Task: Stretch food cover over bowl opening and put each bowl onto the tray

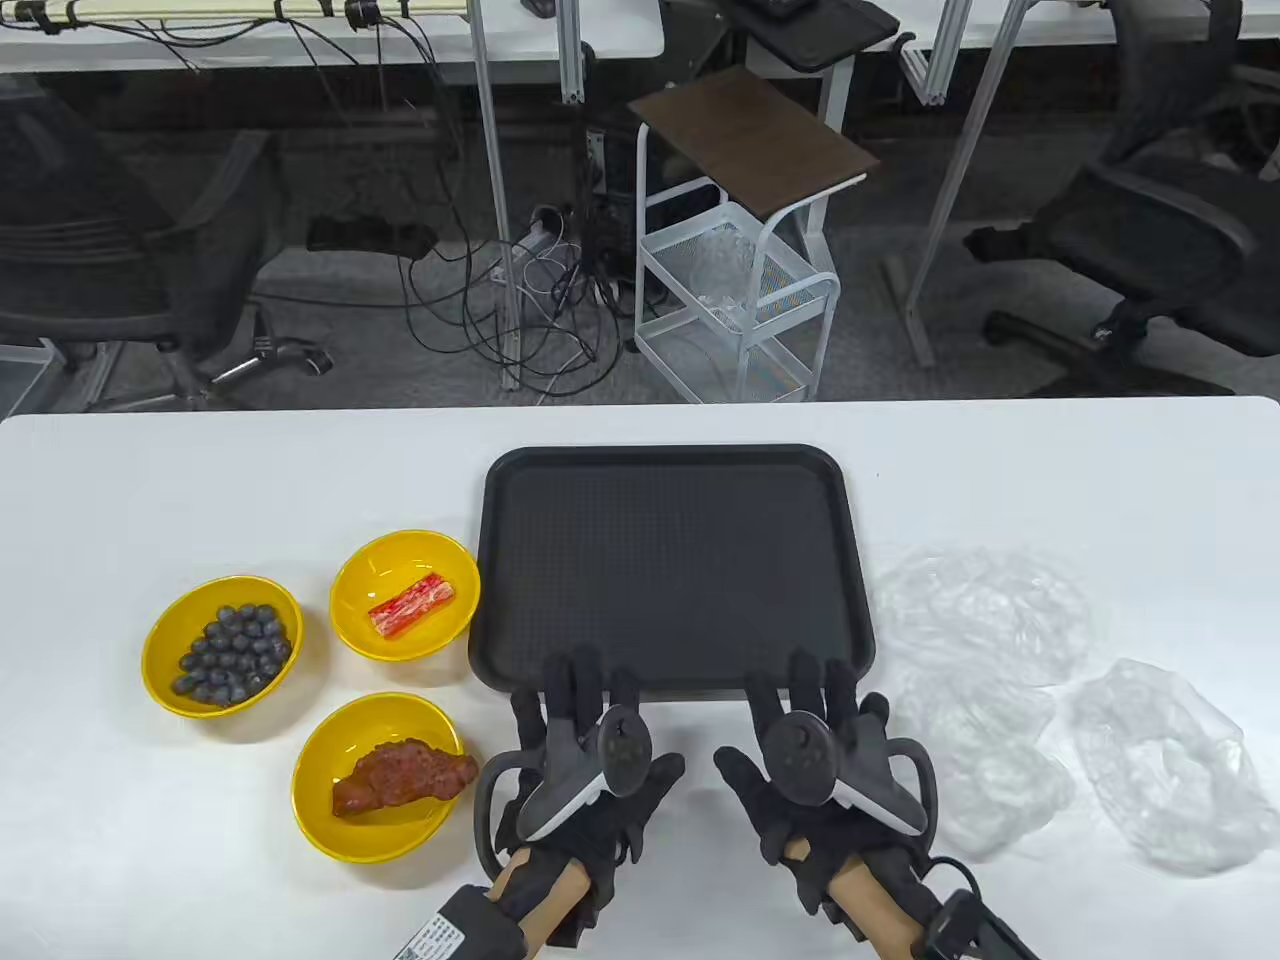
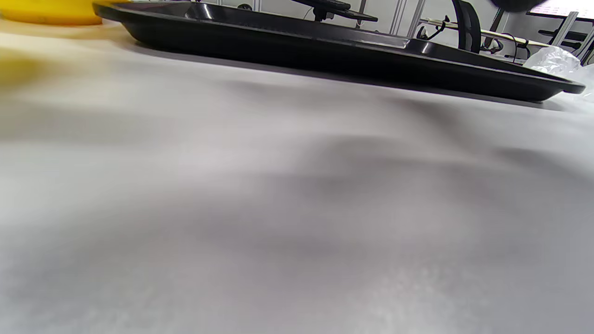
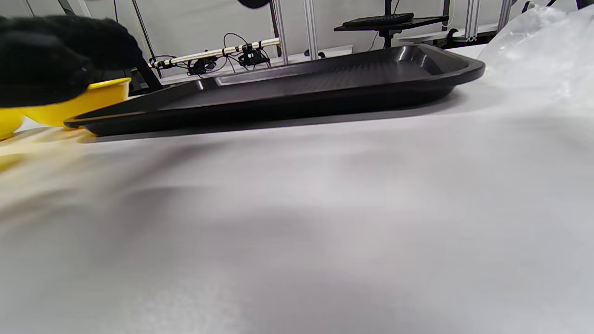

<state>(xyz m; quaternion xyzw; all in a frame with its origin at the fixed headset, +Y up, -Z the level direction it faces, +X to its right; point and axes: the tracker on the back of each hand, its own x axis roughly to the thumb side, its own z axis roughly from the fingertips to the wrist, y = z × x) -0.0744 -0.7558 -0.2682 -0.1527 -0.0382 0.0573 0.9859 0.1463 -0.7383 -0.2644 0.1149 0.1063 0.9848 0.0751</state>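
Three yellow bowls sit left of the black tray (image 1: 668,470): one with dark berries (image 1: 222,643), one with a red-and-white stick (image 1: 405,595), one with a brown meat piece (image 1: 380,777). None has a cover on it. Clear plastic food covers lie crumpled right of the tray, one at the back (image 1: 985,612), one nearer (image 1: 985,770), one far right (image 1: 1170,778). My left hand (image 1: 580,715) and right hand (image 1: 815,715) lie flat on the table, fingers straight, tips at the tray's near rim, holding nothing. The tray (image 2: 325,51) (image 3: 297,88) fills both wrist views.
The white table's far edge (image 1: 640,402) runs behind the tray. Beyond it stand a white wire cart (image 1: 740,300), office chairs and loose cables on the floor. Bare table surface lies in front of my hands.
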